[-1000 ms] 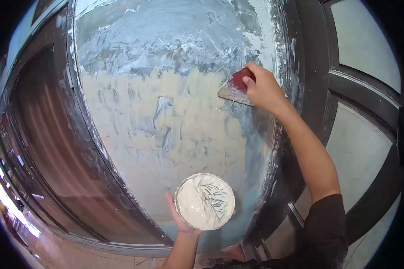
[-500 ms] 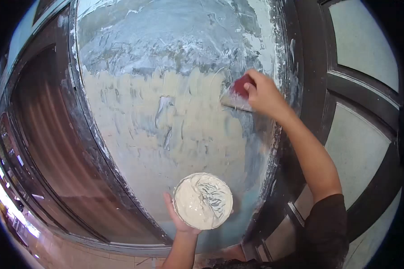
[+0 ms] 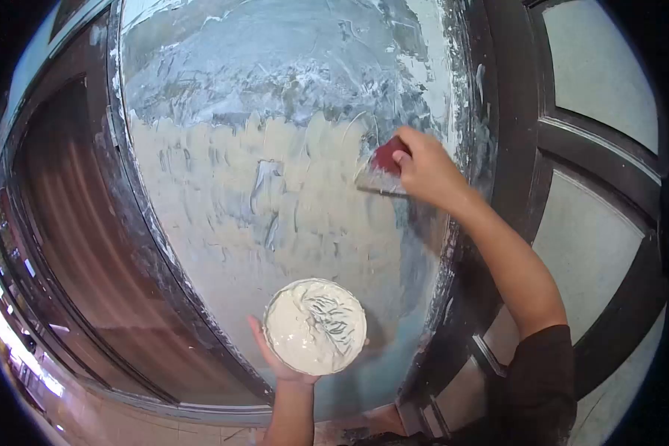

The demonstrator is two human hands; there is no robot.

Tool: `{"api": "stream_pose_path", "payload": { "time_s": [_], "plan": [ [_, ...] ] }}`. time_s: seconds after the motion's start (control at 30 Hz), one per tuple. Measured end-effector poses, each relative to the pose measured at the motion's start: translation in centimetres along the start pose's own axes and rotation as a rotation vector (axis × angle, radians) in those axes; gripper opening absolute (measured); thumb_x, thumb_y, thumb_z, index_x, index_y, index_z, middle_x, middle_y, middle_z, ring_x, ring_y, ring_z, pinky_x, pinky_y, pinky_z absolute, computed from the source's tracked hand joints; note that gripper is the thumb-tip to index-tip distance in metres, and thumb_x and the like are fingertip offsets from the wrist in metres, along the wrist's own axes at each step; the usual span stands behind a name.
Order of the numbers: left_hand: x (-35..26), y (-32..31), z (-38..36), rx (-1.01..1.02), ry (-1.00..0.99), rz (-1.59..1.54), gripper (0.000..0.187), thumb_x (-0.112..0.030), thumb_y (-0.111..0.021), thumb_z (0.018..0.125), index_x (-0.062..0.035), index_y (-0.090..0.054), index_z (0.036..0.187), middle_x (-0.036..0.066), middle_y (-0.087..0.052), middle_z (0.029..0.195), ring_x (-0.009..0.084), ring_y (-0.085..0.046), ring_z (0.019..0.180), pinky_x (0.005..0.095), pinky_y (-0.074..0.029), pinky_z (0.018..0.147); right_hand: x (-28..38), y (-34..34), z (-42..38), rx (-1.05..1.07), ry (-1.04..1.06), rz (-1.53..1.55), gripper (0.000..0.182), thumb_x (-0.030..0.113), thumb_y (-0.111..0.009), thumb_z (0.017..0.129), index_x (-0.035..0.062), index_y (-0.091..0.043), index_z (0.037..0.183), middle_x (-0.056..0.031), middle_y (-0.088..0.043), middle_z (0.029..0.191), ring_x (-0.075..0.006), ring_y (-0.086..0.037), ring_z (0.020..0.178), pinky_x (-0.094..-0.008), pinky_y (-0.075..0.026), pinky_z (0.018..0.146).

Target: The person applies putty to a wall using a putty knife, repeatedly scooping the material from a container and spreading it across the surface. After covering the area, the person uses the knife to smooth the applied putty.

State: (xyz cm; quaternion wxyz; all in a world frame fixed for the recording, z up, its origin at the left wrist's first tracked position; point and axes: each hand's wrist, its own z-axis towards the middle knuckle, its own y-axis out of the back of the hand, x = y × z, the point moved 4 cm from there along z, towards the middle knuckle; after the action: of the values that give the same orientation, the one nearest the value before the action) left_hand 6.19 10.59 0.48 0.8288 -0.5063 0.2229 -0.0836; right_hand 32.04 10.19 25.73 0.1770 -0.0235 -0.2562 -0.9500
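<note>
A round container of cream-coloured paste (image 3: 316, 327) rests in my left hand (image 3: 279, 364), whose fingers cup it from below and the left side. In my right hand (image 3: 427, 167) is a scraper with a dark red grip (image 3: 388, 156), its wide blade lying against the wall panel (image 3: 275, 193) at the right part of the cream band. That panel carries streaky cream paste across its middle, while the upper part is blue-grey with rough white patches. Ridges mark the paste's surface inside the container.
Dark wooden framing with pale panels (image 3: 602, 82) stands on the right. On the left is a dark frame with a brown, curtain-like panel (image 3: 74, 223). A tiled floor (image 3: 126, 416) shows at the bottom left.
The scraper and my right hand have moved slightly left and down on the panel. The container in my left hand has shifted left and a little up.
</note>
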Motion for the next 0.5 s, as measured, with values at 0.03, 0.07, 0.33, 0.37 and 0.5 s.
{"api": "stream_pose_path", "payload": {
  "time_s": [0.03, 0.07, 0.33, 0.37, 0.5],
  "plan": [
    [-0.1, -0.7, 0.0, 0.075, 0.009, -0.087, 0.100, -0.084, -0.025, 0.092, -0.0060, -0.040, 0.153, 0.019, -0.046, 0.152, 0.0440, -0.049, 0.133, 0.0689, -0.042, 0.105, 0.3, -0.6, -0.5, 0.060, 0.011, -0.031, 0.018, 0.003, -0.062, 0.091, -0.0018, -0.059, 0.108, -0.0243, -0.065, 0.100, -0.0449, -0.062, 0.098, -0.0497, -0.047, 0.084],
    [0.0, -1.9, 0.0, 0.185, 0.054, -0.131, 0.100, -0.084, -0.025, 0.092, -0.0062, -0.040, 0.153, 0.019, -0.046, 0.152, 0.0439, -0.050, 0.132, 0.0680, -0.042, 0.105, 0.0, -1.4, -0.8, 0.022, 0.027, -0.059, 0.019, 0.002, -0.062, 0.090, -0.0024, -0.059, 0.108, -0.0246, -0.065, 0.101, -0.0451, -0.061, 0.098, -0.0515, -0.046, 0.085],
    [-0.5, -1.1, 0.4, -0.046, 0.043, -0.115, 0.099, -0.085, -0.026, 0.091, -0.0083, -0.041, 0.153, 0.018, -0.045, 0.154, 0.0447, -0.048, 0.134, 0.0701, -0.041, 0.105, -1.4, 1.7, 3.2, -0.150, -0.091, 0.141, 0.019, 0.004, -0.061, 0.091, -0.0027, -0.059, 0.108, -0.0269, -0.067, 0.097, -0.0473, -0.063, 0.095, -0.0492, -0.049, 0.083],
    [-0.5, -1.3, 0.5, -0.061, 0.054, -0.145, 0.099, -0.084, -0.026, 0.091, -0.0087, -0.041, 0.154, 0.018, -0.044, 0.154, 0.0452, -0.047, 0.134, 0.0725, -0.041, 0.104, -0.9, 2.1, 2.9, -0.148, -0.089, 0.143, 0.019, 0.004, -0.061, 0.091, -0.0027, -0.059, 0.108, -0.0269, -0.067, 0.097, -0.0473, -0.063, 0.095, -0.0492, -0.049, 0.083],
    [-1.0, -3.5, 1.0, 0.099, 0.085, -0.097, 0.097, -0.083, -0.027, 0.092, -0.0097, -0.039, 0.154, 0.018, -0.044, 0.154, 0.0476, -0.048, 0.133, 0.0831, -0.037, 0.097, 4.5, 2.6, -0.4, -0.032, 0.432, 0.121, 0.022, -0.001, -0.062, 0.081, 0.0012, -0.060, 0.103, -0.0187, -0.062, 0.100, -0.0394, -0.058, 0.099, -0.0450, -0.047, 0.088]
  ]
}}
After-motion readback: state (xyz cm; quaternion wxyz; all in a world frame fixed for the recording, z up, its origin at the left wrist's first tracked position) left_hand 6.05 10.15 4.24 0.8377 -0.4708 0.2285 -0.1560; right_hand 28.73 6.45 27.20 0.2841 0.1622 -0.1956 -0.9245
